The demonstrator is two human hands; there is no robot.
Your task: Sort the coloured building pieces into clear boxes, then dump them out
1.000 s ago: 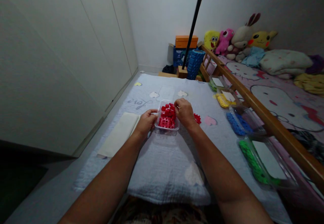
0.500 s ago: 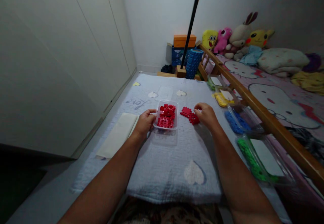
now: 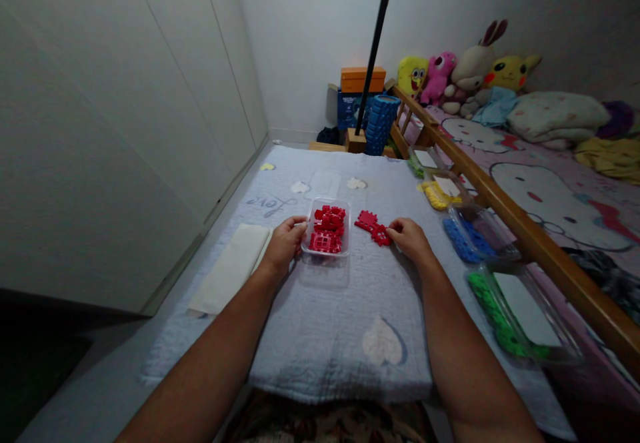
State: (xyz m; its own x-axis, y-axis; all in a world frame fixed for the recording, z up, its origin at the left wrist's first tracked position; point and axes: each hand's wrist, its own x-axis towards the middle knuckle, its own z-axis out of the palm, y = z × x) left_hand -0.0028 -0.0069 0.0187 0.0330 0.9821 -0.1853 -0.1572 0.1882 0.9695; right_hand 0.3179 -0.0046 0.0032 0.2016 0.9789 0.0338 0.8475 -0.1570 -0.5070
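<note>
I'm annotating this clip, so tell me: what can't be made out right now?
All in the head view:
Anything beneath the top red pieces in the clear tub: hidden by them.
Right hand: too small to tell whether it pinches or just touches the nearer red tile.
White labels: any writing is too small.
Bed: cut off by the right edge.

Forearms [image 3: 220, 339] are bare, dk garment [image 3: 325, 424] w/ brownish pattern partly vis.

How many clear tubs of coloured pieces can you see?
5: the tub of red pieces at the left hand; along the wooden rail, far to near, the light-green tub, yellow tub, blue tub and green tub. More may be hidden.
</note>
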